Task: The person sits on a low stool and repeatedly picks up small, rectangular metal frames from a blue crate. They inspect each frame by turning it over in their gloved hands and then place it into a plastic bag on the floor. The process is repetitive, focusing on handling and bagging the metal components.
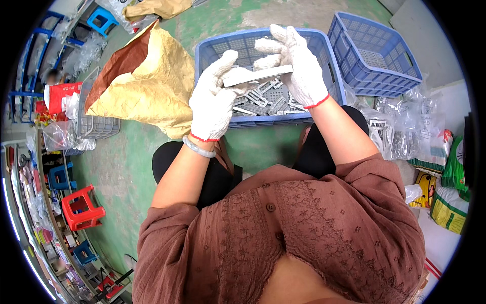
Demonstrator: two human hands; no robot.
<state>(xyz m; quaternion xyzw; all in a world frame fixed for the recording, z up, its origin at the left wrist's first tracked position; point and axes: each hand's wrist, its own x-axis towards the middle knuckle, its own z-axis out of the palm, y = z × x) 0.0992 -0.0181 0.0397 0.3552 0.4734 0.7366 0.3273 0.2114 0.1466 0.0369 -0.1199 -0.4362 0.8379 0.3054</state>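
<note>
A brown blouse (304, 238) fills the lower frame, above a green floor (126, 162). At upper centre, both gloved hands pinch a flat grey metal bar (258, 76): the left hand (212, 101) grips its left end, the right hand (296, 66) its right end. Beneath sits a blue basket (212, 48) of metal parts (268, 99), a brown paper bag (147, 81) to its left, and an empty blue basket (374, 55) at upper right.
</note>
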